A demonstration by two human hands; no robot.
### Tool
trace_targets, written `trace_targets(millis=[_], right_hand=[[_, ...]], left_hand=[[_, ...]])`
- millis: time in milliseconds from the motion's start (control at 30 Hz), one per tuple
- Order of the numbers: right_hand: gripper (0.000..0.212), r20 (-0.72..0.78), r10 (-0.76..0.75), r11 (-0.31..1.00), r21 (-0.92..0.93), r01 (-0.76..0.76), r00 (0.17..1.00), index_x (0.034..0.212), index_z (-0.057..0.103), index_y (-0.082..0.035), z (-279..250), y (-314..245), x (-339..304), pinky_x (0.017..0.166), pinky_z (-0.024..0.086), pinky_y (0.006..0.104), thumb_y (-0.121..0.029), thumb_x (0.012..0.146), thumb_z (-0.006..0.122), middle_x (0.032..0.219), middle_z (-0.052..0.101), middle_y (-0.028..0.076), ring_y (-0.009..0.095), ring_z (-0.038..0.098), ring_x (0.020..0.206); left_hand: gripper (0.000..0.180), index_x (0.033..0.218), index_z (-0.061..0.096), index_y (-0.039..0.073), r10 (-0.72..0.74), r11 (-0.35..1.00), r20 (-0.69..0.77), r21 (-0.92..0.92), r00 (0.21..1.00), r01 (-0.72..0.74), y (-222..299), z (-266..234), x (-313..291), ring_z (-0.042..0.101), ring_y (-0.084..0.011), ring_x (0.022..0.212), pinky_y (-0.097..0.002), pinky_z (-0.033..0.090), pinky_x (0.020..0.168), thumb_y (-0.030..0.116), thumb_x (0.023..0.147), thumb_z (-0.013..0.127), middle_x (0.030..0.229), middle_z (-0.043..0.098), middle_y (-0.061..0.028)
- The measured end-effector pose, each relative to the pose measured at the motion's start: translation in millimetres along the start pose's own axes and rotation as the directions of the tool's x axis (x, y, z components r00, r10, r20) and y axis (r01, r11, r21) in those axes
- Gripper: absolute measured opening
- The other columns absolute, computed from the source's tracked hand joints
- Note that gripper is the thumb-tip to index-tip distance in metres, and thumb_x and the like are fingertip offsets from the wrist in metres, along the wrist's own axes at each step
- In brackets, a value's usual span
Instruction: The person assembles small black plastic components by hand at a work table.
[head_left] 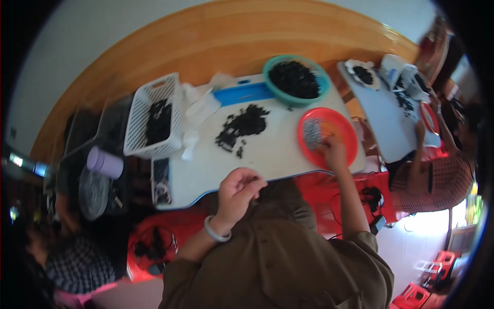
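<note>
My left hand (pixel 237 193), with a pale bangle at the wrist, is raised just off the table's near edge. Its fingers are curled against the thumb; a dark spot shows between them, too small to name. My right hand (pixel 333 150) reaches into a red plate (pixel 351 138), its fingers drawn together beside a heap of small silvery metal pieces (pixel 312 134). What those fingertips hold is hidden. An orange patch (pixel 332 129) lies in the plate beyond them. A loose pile of small black pieces (pixel 247 123) is spread on the pale table (pixel 206 172).
A green basin (pixel 269 82) full of black pieces stands at the back right. On the left are a white basket (pixel 135 121) with black pieces, crumpled white plastic (pixel 201 109), a phone (pixel 161 180) and a lilac bottle (pixel 105 162). People work at both sides.
</note>
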State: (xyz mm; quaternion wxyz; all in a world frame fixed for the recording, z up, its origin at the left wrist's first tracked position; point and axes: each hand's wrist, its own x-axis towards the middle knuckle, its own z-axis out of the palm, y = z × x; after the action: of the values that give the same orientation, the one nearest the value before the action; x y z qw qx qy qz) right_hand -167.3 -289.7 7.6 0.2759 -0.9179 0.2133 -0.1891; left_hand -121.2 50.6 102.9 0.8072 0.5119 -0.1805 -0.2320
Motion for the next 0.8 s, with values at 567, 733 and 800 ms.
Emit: trace_targets(millis=[567,733,800], right_hand=[[0.011,0.081,-0.104,0.983,-0.144,0.115,0.991,0.088,0.063,-0.002,20.7,-20.8,-4.3,0.071,0.049,0.0425,-0.011,0.082,0.062,0.084,0.064,0.018,0.035,0.063,0.08],[0.01,-0.042,-0.111,0.976,-0.193,0.101,0.993,0.087,0.063,-0.004,23.2,-30.5,-0.3,0.071,0.049,0.0435,-0.012,0.082,0.061,0.083,0.064,0.018,0.035,0.062,0.08],[0.01,-0.094,-0.147,0.974,-0.187,0.128,0.985,0.086,0.063,-0.004,22.3,-40.3,8.2,0.071,0.049,0.0439,-0.012,0.082,0.061,0.083,0.064,0.017,0.036,0.062,0.079]], left_hand=[[0.029,0.098,0.061,-0.004,0.314,0.949,0.365,-0.154,0.876,-0.276,60.0,-16.8,-18.2,0.067,-0.0217,0.077,-0.0278,0.053,0.068,-0.005,0.074,0.076,0.085,0.067,-0.0157],[0.023,0.098,0.062,-0.003,0.269,0.963,0.3,-0.087,0.915,-0.255,44.1,-23.1,-19.0,0.064,-0.0149,0.077,-0.0239,0.05,0.066,-0.005,0.078,0.073,0.088,0.067,-0.011],[0.019,0.098,0.062,-0.001,0.231,0.972,0.23,-0.093,0.945,-0.215,34.3,-27.3,-20.2,0.061,-0.0087,0.076,-0.0201,0.047,0.063,-0.003,0.082,0.07,0.09,0.067,-0.0071]])
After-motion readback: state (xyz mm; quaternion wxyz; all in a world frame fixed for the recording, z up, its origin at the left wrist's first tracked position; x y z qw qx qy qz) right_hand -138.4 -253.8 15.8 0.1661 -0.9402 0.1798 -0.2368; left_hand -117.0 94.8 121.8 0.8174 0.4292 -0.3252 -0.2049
